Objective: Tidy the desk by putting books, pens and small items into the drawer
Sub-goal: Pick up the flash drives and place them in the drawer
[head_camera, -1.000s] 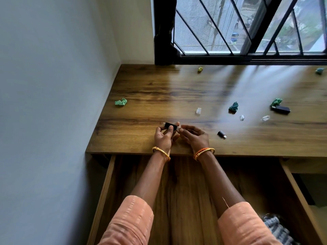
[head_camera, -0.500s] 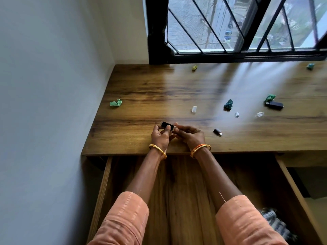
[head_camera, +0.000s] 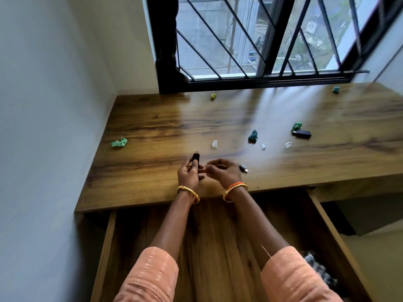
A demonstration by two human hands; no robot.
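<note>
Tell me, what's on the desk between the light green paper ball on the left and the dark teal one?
In the head view, a small clear cap lies between the light green paper ball and the dark teal one.

Desk (head_camera: 152, 131): warm brown wood with darker grain streaks; pale window glare lay across it
Drawer (head_camera: 218, 236): matching brown wood, lengthwise grain
Small item in left hand (head_camera: 187, 174): black (head_camera: 195, 158)
Paper scraps: light green at left (head_camera: 119, 142); teal at centre (head_camera: 253, 136); green near the black stick (head_camera: 297, 126); yellow-green (head_camera: 213, 96) and teal (head_camera: 336, 89) by the window
Stick (head_camera: 303, 134): black
Caps (head_camera: 214, 144): clear to whitish
Adapter (head_camera: 243, 168): dark with a silver tip
Sleeves (head_camera: 150, 275): peach-orange, faintly striped
Bangles: gold on the left wrist (head_camera: 188, 192); orange and gold on the right (head_camera: 234, 189)
Window frame (head_camera: 272, 78): black
Wall (head_camera: 43, 127): pale grey-white
Cloth in drawer corner (head_camera: 318, 269): black-and-white pattern
</note>
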